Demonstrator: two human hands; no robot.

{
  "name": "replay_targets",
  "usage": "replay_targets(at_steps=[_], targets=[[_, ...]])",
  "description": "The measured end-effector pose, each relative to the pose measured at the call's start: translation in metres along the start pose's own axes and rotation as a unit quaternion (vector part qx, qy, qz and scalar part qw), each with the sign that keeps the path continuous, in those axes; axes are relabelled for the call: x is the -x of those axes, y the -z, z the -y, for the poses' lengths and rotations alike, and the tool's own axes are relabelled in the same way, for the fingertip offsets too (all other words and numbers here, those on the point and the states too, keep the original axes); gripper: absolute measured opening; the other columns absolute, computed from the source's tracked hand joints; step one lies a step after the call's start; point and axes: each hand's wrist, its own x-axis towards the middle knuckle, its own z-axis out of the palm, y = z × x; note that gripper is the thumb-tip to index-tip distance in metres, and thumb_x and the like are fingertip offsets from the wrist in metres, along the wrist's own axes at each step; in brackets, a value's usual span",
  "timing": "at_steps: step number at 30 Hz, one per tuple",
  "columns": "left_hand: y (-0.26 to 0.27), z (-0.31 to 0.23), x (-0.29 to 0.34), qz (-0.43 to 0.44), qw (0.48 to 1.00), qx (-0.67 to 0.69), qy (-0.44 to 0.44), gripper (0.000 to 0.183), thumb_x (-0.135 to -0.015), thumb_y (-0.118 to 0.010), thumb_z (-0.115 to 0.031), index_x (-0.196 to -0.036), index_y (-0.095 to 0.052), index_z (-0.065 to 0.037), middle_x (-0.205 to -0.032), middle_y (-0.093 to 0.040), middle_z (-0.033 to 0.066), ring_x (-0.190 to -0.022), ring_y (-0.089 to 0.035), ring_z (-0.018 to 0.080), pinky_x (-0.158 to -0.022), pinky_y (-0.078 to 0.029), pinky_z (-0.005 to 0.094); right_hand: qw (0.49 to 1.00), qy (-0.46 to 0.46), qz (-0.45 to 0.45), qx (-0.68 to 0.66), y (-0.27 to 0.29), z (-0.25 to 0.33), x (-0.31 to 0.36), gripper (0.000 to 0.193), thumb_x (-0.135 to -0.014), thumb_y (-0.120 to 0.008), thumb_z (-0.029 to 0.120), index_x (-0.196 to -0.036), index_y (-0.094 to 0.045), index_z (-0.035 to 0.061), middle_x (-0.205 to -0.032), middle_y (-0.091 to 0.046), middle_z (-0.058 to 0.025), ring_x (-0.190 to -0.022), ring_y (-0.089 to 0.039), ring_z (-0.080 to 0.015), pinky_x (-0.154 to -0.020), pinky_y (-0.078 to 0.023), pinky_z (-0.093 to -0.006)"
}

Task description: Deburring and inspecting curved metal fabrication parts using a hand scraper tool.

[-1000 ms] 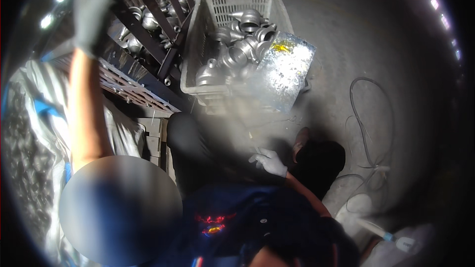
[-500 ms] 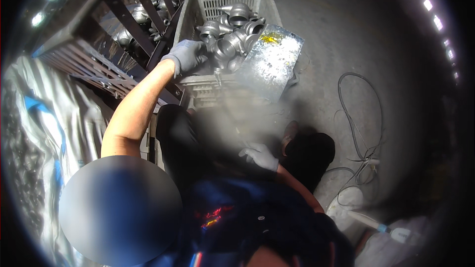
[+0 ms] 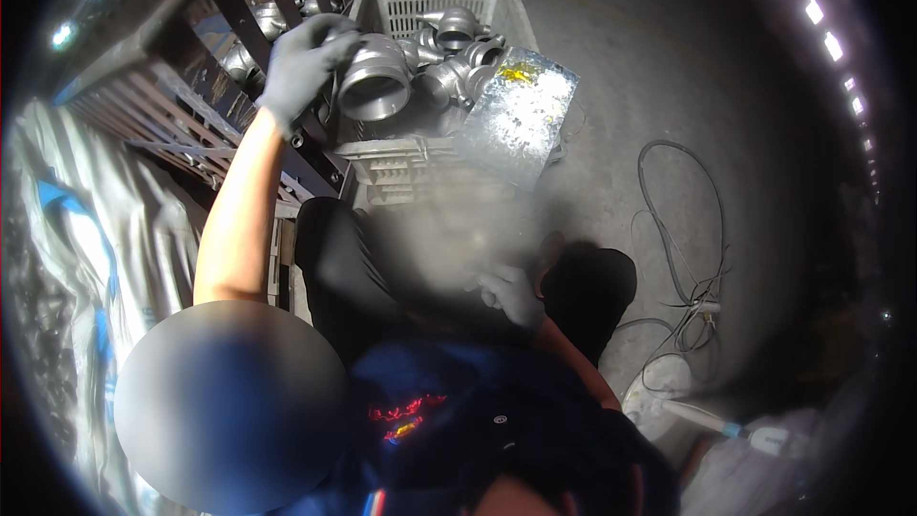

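My left hand (image 3: 301,67), in a grey work glove, is closed on a grey metal pipe fitting (image 3: 374,84) at the left side of a grey plastic crate (image 3: 420,170). The fitting's round open mouth faces me. More fittings of the same sort, such as this one (image 3: 457,29), lie heaped inside the crate. My right hand (image 3: 513,296), also gloved, is low between my knees with its fingers curled. A blur in front of its fingertips hides what it grips, if anything.
A metal sheet (image 3: 523,115) with a yellow mark leans over the crate's near right corner. On the left stands a barred metal bin (image 3: 172,67) with more fittings in it, beside a white and blue woven sack (image 3: 72,229). A looped cable (image 3: 650,182) lies on the floor at right.
My left hand has risen from the crate's near left corner, moving left and away from me, and now has a fitting in its grasp. My right hand has shifted slightly.
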Motion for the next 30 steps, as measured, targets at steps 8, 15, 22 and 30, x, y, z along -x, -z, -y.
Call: replay_targets(at_steps=[8, 15, 22, 30], targets=[[-0.035, 0.022, 0.14, -0.016, 0.86, 0.482, 0.167, 0.027, -0.09, -0.054, -0.016, -0.107, -0.056, 0.006, -0.096, -0.063, 0.0098, -0.085, -0.06, 0.0135, -0.079, -0.048, 0.0241, 0.972, 0.16, 0.01, -0.171, -0.01, 0.023, -0.016, 0.04, -0.084, -0.053, -0.001, -0.124, -0.049, 0.0004, -0.082, -0.059, -0.0011, -0.057, -0.041, -0.0022, -0.053, -0.034, -0.0162], [-0.078, 0.053, 0.2, 0.018, 0.885, 0.428, 0.185, 0.026, -0.093, -0.048, -0.018, -0.11, -0.059, -0.002, -0.101, -0.063, 0.0052, -0.09, -0.06, 0.0118, -0.08, -0.049, 0.0249, 0.96, 0.275, -0.053, -0.021, -0.029, 0.065, 0.015, 0.048, -0.077, -0.061, -0.004, -0.124, -0.05, 0.0006, -0.104, -0.063, -0.0062, -0.092, -0.057, -0.0081, -0.082, -0.046, -0.0238], [-0.093, 0.068, 0.221, 0.109, 0.969, 0.216, 0.058, 0.029, -0.095, -0.041, -0.017, -0.116, -0.052, -0.001, -0.108, -0.059, 0.0072, -0.09, -0.06, 0.0157, -0.077, -0.051, 0.0268, 0.923, 0.359, -0.114, 0.084, -0.035, 0.063, 0.024, 0.043, -0.076, -0.064, -0.002, -0.119, -0.054, -0.0005, -0.102, -0.065, -0.0059, -0.091, -0.057, -0.0068, -0.08, -0.046, -0.0237], [-0.096, 0.054, 0.215, 0.101, 0.679, 0.641, 0.345, 0.031, -0.093, -0.039, -0.015, -0.118, -0.049, 0.0, -0.109, -0.058, 0.0109, -0.093, -0.059, 0.0189, -0.084, -0.049, 0.0309, 0.929, 0.242, -0.173, 0.219, -0.034, 0.074, 0.032, 0.029, -0.074, -0.071, 0.011, -0.099, -0.06, 0.0007, -0.081, -0.064, -0.0078, -0.073, -0.058, -0.01, -0.068, -0.046, -0.0254]])
